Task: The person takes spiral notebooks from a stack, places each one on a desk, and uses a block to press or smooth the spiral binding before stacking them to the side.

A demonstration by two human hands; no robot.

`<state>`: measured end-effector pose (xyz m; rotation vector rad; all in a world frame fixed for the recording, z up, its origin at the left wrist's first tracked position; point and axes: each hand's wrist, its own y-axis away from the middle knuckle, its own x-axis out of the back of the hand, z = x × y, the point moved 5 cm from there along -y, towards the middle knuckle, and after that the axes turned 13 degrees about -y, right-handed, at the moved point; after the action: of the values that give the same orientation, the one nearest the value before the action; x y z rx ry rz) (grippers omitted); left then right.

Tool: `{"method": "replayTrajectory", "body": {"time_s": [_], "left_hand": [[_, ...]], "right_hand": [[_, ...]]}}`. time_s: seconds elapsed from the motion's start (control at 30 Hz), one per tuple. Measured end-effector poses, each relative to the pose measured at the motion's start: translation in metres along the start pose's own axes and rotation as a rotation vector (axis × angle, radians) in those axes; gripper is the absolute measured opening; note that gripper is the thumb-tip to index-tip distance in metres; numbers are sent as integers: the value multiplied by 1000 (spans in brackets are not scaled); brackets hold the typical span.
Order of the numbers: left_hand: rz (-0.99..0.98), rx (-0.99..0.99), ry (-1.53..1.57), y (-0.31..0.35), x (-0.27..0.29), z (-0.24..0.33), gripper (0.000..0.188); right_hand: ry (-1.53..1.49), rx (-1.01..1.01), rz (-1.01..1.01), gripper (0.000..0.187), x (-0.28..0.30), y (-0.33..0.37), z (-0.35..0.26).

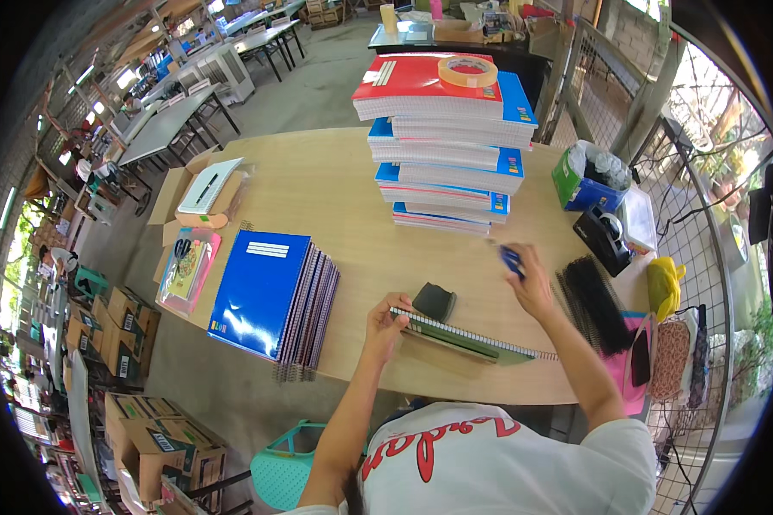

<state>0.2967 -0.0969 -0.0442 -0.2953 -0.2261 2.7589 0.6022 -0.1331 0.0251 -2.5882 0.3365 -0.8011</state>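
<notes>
My left hand (385, 327) grips the left end of a green notebook (455, 339) that stands on its edge, spine up. A row of coil binding runs along its top, and a loose tail of wire sticks out at the right end. Over the table to the right, my right hand (534, 283) is closed around a small blue-handled tool (513, 259); its tip is blurred, so its kind is unclear. Just behind the notebook sits a dark block (435, 301). A pile of black plastic coils (594, 302) lies right of my right hand.
A tall stack of unbound red and blue notebooks (442, 129), topped by a tape roll (467, 70), stands at the back. Coil-bound blue notebooks (266, 292) are piled at left. A black tape dispenser (604, 239) and a yellow pouch (665, 289) line the right edge.
</notes>
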Motion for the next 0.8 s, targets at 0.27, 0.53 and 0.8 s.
{"method": "replayTrajectory", "body": {"time_s": [0.27,0.53,0.8], "left_hand": [[9,50,21,1,-6,-2,26],[29,116,31,4,-2,-6,26],[150,4,-10,8,-3,-8,24]], "right_hand": [[416,872,-620,39,-66,-59,-175],[545,1256,-712,14,-85,-58,-194],[298,-19,-999,38,-96,-42,-135]]}}
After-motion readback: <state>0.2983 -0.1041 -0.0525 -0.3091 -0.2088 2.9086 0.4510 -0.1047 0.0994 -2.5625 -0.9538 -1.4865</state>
